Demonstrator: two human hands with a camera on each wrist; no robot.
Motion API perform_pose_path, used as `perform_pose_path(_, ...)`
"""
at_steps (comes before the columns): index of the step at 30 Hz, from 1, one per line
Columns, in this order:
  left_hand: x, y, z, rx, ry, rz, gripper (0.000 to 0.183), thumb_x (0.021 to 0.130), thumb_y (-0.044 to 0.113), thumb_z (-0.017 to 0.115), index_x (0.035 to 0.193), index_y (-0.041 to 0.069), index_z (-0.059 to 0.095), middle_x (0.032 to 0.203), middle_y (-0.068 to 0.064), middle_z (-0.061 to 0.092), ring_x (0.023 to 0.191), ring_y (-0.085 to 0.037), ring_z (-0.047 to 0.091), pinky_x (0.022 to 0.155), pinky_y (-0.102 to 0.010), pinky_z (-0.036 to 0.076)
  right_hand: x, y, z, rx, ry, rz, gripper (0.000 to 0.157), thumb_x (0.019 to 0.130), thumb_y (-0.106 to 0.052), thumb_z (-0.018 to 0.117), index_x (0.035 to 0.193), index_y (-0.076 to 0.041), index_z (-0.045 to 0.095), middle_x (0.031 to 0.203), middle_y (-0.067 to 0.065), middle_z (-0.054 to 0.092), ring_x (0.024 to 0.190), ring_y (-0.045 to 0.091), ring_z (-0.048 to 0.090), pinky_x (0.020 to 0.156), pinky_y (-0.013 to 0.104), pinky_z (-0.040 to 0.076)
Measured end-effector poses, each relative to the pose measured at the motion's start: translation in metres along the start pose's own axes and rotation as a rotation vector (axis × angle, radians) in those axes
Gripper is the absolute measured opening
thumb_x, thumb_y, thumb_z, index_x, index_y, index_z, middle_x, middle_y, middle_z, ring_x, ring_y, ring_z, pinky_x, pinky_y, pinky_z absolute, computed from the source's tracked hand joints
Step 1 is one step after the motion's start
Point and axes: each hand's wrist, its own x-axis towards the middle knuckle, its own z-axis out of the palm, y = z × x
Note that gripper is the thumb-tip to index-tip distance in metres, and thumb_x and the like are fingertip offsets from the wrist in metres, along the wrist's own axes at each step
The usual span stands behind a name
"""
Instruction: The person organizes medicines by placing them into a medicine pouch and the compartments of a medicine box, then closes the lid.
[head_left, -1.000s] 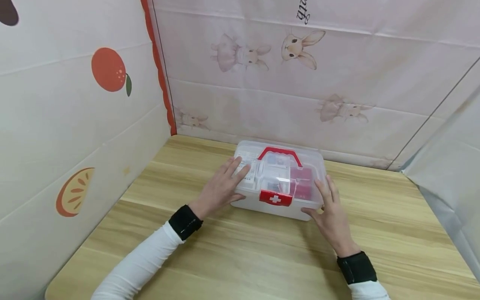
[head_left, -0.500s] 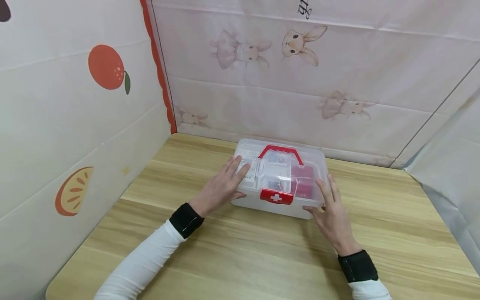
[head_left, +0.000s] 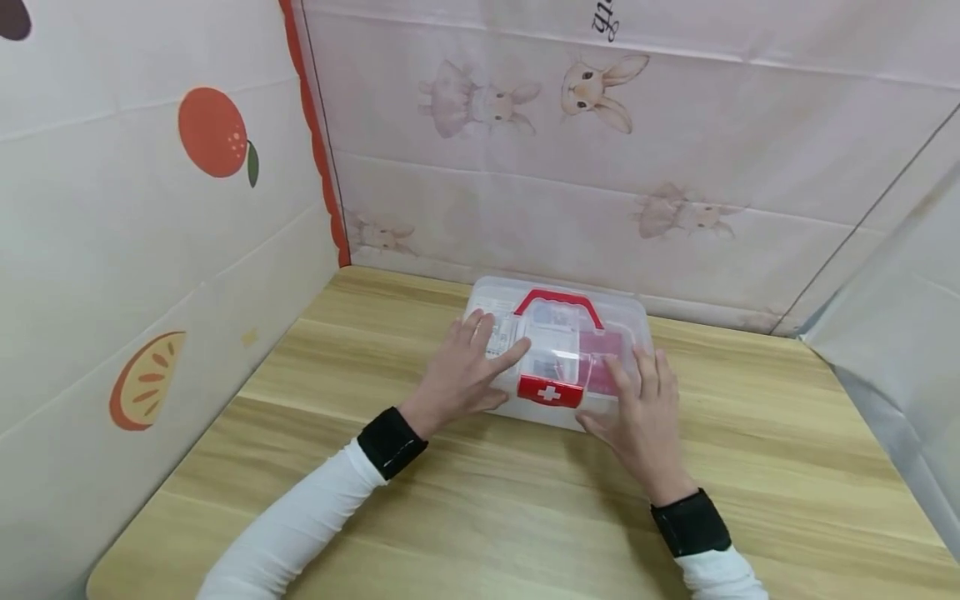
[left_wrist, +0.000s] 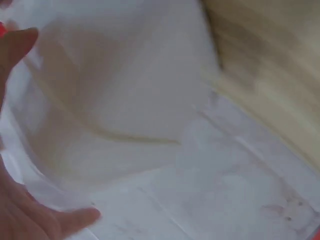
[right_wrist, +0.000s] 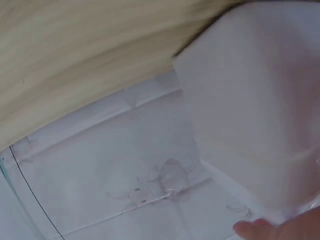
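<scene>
A first-aid box [head_left: 626, 313] with a see-through lid stands at the back of the table, its lid down. It has a red carrying handle [head_left: 558, 296] and a red front latch [head_left: 534, 388] with a white cross. My left hand [head_left: 459, 371] lies over the lid's left side, fingers spread, thumb low by the front. Over the right front corner is my right hand [head_left: 647, 421], its fingers on the lid and its thumb near the front wall. A pink item [head_left: 600, 343] shows through the lid. Both wrist views show the box's white side wall [left_wrist: 135, 85], blurred.
The wood-grain table [head_left: 480, 508] reaches to a rabbit-print cloth [head_left: 420, 200] just behind the box. A fruit-print cloth [head_left: 225, 317] walls off the left side, and a pale sheet [head_left: 892, 333] hangs along the right edge.
Both hands have shifted inward over the lid, the left one rightward and the right one leftward, closer to the latch. The box has stayed about where it was.
</scene>
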Motion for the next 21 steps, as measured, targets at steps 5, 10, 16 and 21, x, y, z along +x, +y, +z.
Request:
perform_pose_path(5, 0.007, 0.012, 0.003, 0.043, 0.015, -0.025, 0.087, 0.075, 0.070, 0.070, 0.139, 0.019, 0.039, 0.139, -0.021, 0.048, 0.129, -0.043, 0.045, 0.098, -0.063, 0.044, 0.005, -0.005, 0.013, -0.017, 0.128, -0.059, 0.089, 0.072, -0.051, 0.080, 0.136, 0.001, 0.046, 0.136, 0.028, 0.047, 0.129, 0.047, 0.040, 0.105, 0.064, 0.033)
perform_pose_path(10, 0.005, 0.014, 0.008, 0.091, 0.032, -0.021, 0.092, 0.075, 0.072, 0.069, 0.140, 0.017, 0.035, 0.145, -0.017, 0.045, 0.133, -0.041, 0.042, 0.097, -0.063, 0.044, 0.008, -0.007, 0.023, -0.038, 0.212, -0.117, 0.074, 0.084, -0.056, 0.065, 0.135, -0.004, 0.050, 0.135, 0.025, 0.048, 0.127, 0.045, 0.041, 0.100, 0.064, 0.036)
perform_pose_path(16, 0.004, 0.013, 0.011, 0.177, 0.068, 0.020, 0.091, 0.077, 0.069, 0.068, 0.145, 0.021, 0.034, 0.143, -0.017, 0.048, 0.131, -0.040, 0.046, 0.095, -0.060, 0.048, 0.009, -0.005, 0.031, -0.087, 0.271, -0.156, 0.065, 0.079, -0.046, 0.072, 0.134, -0.017, 0.054, 0.135, 0.022, 0.049, 0.125, 0.044, 0.042, 0.094, 0.065, 0.038)
perform_pose_path(21, 0.004, 0.012, 0.012, 0.191, 0.055, 0.030, 0.090, 0.078, 0.068, 0.068, 0.146, 0.020, 0.034, 0.145, -0.017, 0.047, 0.132, -0.040, 0.045, 0.097, -0.059, 0.047, 0.007, -0.002, 0.035, -0.067, 0.300, -0.172, 0.058, 0.091, -0.057, 0.056, 0.133, -0.016, 0.056, 0.136, 0.022, 0.050, 0.123, 0.045, 0.044, 0.096, 0.067, 0.037)
